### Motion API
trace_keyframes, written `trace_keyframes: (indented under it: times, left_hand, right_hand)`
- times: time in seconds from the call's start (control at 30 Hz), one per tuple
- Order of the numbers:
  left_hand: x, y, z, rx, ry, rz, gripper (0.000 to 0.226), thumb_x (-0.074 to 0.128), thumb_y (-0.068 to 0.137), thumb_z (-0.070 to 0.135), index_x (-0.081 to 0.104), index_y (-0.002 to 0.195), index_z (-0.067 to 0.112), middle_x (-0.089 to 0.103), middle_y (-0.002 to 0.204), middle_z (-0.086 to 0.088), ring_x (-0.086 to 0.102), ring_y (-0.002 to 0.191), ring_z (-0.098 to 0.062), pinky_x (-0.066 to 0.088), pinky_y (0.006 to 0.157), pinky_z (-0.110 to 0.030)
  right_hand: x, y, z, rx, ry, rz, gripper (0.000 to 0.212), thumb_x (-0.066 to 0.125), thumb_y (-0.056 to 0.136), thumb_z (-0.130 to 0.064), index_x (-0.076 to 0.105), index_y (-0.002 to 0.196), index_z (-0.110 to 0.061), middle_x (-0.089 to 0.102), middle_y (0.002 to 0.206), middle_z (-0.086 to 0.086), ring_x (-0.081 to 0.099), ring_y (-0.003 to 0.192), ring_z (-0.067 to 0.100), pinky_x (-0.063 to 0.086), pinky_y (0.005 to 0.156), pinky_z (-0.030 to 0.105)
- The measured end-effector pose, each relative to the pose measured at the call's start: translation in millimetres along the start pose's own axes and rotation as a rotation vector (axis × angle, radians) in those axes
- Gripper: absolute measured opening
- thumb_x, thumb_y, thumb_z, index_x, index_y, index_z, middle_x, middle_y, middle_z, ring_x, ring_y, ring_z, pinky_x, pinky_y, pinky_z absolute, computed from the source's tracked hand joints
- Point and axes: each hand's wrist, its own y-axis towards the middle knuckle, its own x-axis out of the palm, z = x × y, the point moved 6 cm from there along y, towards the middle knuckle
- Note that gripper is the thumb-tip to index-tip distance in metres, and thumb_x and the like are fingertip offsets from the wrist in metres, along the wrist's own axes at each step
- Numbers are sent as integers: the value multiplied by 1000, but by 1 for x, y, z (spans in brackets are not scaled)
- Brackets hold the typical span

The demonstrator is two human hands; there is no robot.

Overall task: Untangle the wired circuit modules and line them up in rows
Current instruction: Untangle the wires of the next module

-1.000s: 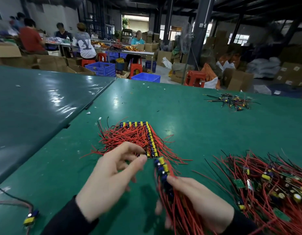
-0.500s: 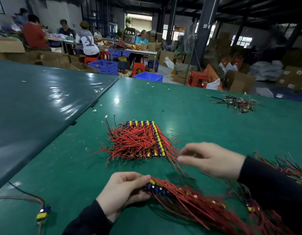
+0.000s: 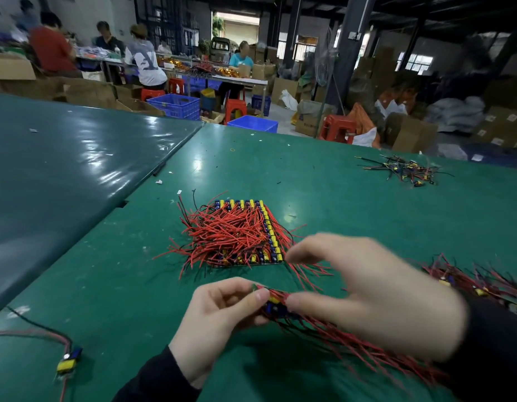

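A green tabletop point(image 3: 324, 175) fills the lower view, its surface scuffed and flecked with small scraps; a darker, glossy tabletop point(image 3: 63, 175) butts against it on the left along a seam. Beyond lies a dim warehouse with dark steel columns, stacked cardboard boxes, two blue crates point(image 3: 176, 105) on the floor and several red stools point(image 3: 337, 129); at least four people sit or stand at a long far table, all blurred.

Four groups of wired circuit modules lie on the green surface: one arranged block point(image 3: 240, 233) at the centre, its yellow and blue parts lined along the far and right edges, red wires sprawling left; one small loose tangle point(image 3: 408, 168) far right; one larger red pile point(image 3: 477, 282) at the right edge, partly hidden by the sleeve; one single stray module point(image 3: 68, 362) near the lower left, with red and black leads.

The left hand point(image 3: 219, 323) has its fingers curled, pinching the head end of a held bundle point(image 3: 280, 307) of modules just near of the arranged block; its red wires trail off to the lower right. The right hand point(image 3: 367, 294) is blurred; its thumb touches the bundle's head beside the left thumb, the other fingers arched loosely above, so whether it truly grips I cannot tell.
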Motion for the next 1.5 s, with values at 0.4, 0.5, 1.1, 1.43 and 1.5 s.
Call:
trace_keyframes:
  times: [0.4,0.5,1.1,1.43,1.5]
  left_hand:
    - [-5,-2,10,65,101,-1,26,76,54,23,73,71,3,70,71,-17,64,59,-17,53,52,-22]
    - [-8,-1,12,96,158,25,33,78,50,26,75,74,3,70,73,-19,62,60,-18,53,55,-22]
    - [-6,1,6,38,170,-104,23,70,65,13,73,78,-7,66,68,-17,56,53,-16,49,53,-20]
    - [-7,0,-6,-198,-57,-211,17,65,68,12,74,76,1,68,72,-15,64,55,-16,54,53,-22]
    - [-9,1,-1,-187,-38,-201,15,66,67,14,74,74,4,68,70,-14,63,53,-14,53,52,-20]
  right_hand:
    - [69,-1,33,107,436,-12,17,72,80,-33,71,81,-15,70,73,3,63,69,21,50,69,45]
    - [71,-3,35,104,476,-11,15,75,78,-31,70,82,-17,70,75,1,63,70,20,50,70,43]
    - [85,-2,38,-6,527,-158,11,63,89,-22,68,87,-12,69,84,2,59,78,13,45,77,27]
    - [80,-7,32,-41,715,-282,11,61,87,-27,67,90,-18,62,80,-11,52,74,4,43,72,24]
    - [79,-7,33,-26,702,-295,11,64,87,-27,69,89,-18,64,80,-6,54,73,6,45,73,25]
